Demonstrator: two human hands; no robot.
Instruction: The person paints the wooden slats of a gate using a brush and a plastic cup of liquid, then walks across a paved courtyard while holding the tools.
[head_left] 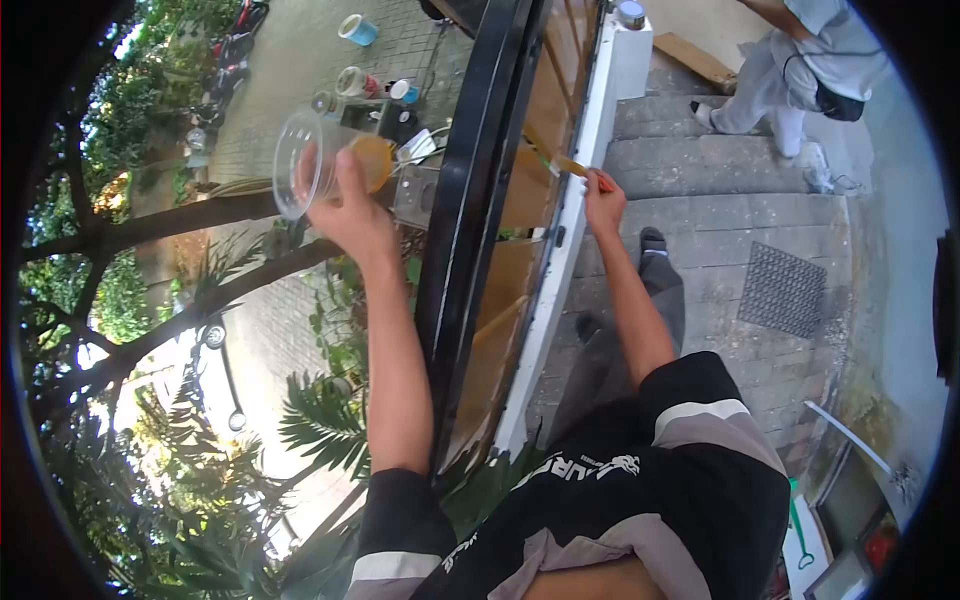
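Note:
My left hand [352, 218] is wrapped around a clear plastic cup [292, 150], which is tipped on its side in this view, with orange-yellow contents at its base. It is held out beyond the black rail [468, 170]. Closed around a small paintbrush [574, 167] with a reddish handle end is my right hand [604, 208]. The brush's tip points left, right at the edge of the yellow-brown panels [530, 185] framed between the black rail and a white ledge [553, 310].
Paved steps [690, 215] with a dark textured mat [783, 288] lie to the right. Another person [800, 70] in light clothes is there at the top. Past the rail are tubs [357, 30], branches [180, 220] and palm leaves [325, 410].

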